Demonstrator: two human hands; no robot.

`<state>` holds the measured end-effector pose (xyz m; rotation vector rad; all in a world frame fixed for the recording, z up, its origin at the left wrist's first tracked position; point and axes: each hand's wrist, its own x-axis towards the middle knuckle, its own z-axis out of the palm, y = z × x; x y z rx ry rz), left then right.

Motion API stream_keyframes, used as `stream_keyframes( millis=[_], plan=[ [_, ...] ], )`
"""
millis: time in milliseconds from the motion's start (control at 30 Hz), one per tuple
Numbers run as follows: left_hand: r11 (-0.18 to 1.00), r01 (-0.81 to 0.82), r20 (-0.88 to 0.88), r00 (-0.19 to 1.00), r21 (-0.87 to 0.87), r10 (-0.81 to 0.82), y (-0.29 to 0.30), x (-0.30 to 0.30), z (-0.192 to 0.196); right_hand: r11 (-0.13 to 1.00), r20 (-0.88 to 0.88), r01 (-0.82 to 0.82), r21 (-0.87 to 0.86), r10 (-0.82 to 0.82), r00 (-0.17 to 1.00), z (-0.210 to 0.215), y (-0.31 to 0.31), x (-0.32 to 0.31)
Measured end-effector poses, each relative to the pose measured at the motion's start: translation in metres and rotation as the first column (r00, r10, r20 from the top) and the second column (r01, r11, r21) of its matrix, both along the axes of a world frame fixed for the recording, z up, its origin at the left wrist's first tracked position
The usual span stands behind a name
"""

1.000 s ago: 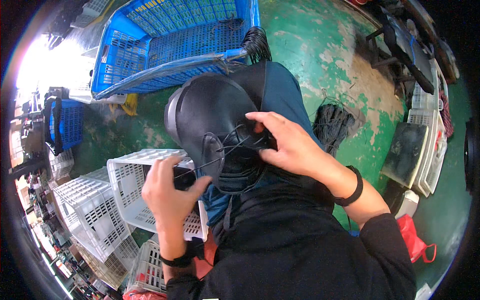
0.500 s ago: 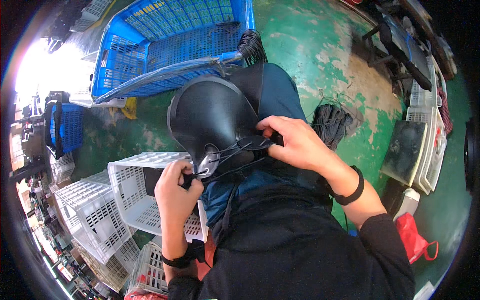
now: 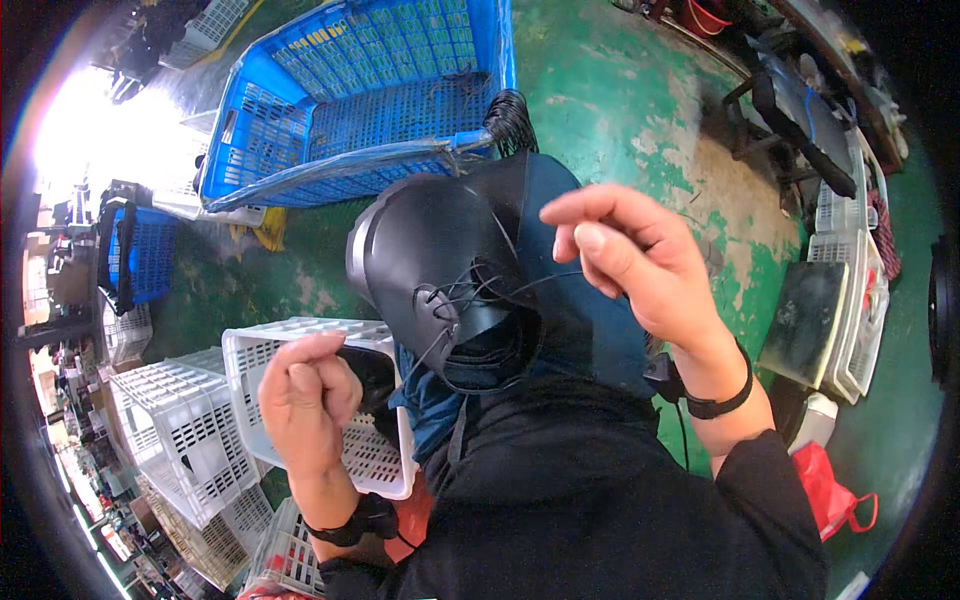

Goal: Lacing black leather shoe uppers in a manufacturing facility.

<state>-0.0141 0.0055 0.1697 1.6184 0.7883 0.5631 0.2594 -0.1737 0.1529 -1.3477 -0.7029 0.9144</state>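
A black leather shoe upper (image 3: 435, 235) with a rounded end lies across my lap, its dark opening toward me. Thin black laces (image 3: 478, 290) cross between its eyelet flaps. From them one lace runs taut to my right hand (image 3: 640, 255), raised right of the upper with fingers curled and index partly stretched. My left hand (image 3: 310, 395) is closed, apart from the upper on its left, above a white crate. Another lace strand slants from the eyelets toward that side, but its end is lost against dark things. What the left fingers hold is hidden.
A big blue crate (image 3: 330, 165) stands ahead, a bundle of black cords (image 3: 510, 120) over its corner. White crates (image 3: 180, 430) sit at my left. On the right are a dark stool (image 3: 790, 120), stacked white crates with a dark board (image 3: 805, 315), and a red bag (image 3: 825, 485).
Both hands have drawn apart from the eyelets, the left leftward and the right up and rightward. The upper has turned a little, and its laces are now crossed between the flaps.
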Motion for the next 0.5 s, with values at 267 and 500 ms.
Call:
stream_keyframes(
  millis=[267,500],
  plan=[
    [0.578,0.398,-0.159,0.894,0.712,-0.419,-0.012,0.105,0.023,0.844,0.224,-0.309,0.438,0.230,0.947,0.063,0.077,-0.032],
    [0.935,0.310,-0.054,0.945,-0.173,-0.323,0.016,0.118,0.016,0.940,0.637,-0.121,0.319,-0.118,0.762,0.056,0.072,0.007]
  ],
)
